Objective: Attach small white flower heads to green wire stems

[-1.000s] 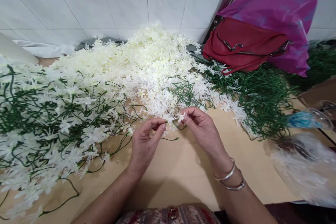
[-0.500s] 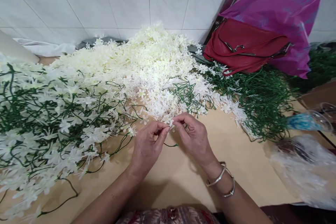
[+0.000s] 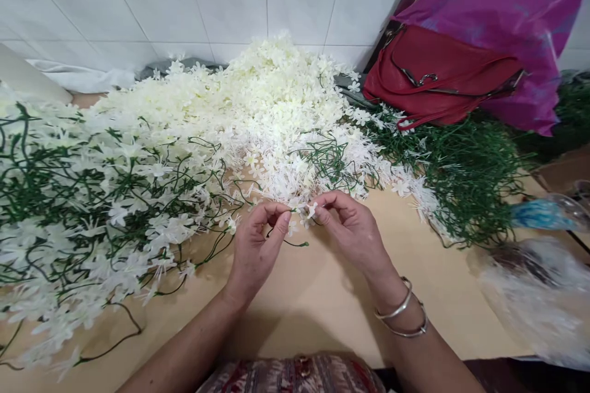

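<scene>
My left hand pinches a thin green wire stem that curves out to the right over the tan tabletop. My right hand, with silver bangles at the wrist, pinches a small white artificial flower close to the left fingertips. Both hands hover at the front edge of a big heap of loose white blossoms. To the left lie finished stems with white flowers on green wire.
A red handbag leans on a purple plastic bag at the back right. Bare green stems pile up at right. Clear plastic bags lie at the right edge. White tiled wall behind.
The right hand drew in close to the left with the small flower, then eased slightly apart again. The view shifted a little; the piles stayed in place.
</scene>
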Demonstrator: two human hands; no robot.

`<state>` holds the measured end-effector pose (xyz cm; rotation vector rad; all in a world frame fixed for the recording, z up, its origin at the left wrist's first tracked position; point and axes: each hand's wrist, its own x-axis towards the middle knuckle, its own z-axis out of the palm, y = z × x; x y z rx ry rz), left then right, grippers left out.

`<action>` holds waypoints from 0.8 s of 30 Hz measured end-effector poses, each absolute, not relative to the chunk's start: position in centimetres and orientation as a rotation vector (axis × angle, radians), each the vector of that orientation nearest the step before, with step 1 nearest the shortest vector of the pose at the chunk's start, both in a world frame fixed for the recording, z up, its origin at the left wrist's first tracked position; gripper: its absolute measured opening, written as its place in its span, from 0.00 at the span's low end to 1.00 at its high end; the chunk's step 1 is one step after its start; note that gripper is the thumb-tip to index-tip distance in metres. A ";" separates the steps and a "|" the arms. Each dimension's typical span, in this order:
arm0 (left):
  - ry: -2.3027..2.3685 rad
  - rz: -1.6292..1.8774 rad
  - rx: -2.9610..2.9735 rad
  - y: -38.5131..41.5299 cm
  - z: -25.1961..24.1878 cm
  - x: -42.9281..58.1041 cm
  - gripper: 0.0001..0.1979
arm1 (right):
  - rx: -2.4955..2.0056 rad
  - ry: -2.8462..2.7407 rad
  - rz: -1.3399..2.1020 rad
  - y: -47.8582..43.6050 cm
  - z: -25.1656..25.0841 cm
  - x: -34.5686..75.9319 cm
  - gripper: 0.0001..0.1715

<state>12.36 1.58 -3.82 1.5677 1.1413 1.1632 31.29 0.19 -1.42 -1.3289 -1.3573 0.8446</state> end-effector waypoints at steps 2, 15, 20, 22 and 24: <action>1.123 1.151 1.568 1.6 -3.9 12.3 0.05 | -1.308 -1.334 0.969 0.1 -1.6 31.2 0.06; 1.034 1.070 1.679 1.9 -3.4 12.4 0.04 | -1.258 -1.278 1.265 0.3 -1.3 31.6 0.08; 0.954 0.991 1.607 1.9 -3.4 12.2 0.06 | -1.205 -1.171 1.418 0.2 -1.3 31.7 0.11; 0.937 0.959 1.565 1.8 -3.6 12.2 0.06 | -1.171 -1.129 1.481 0.2 -1.4 31.7 0.14; 0.939 0.934 1.539 1.8 -3.8 12.1 0.07 | -1.158 -1.098 1.503 0.3 -1.6 31.6 0.14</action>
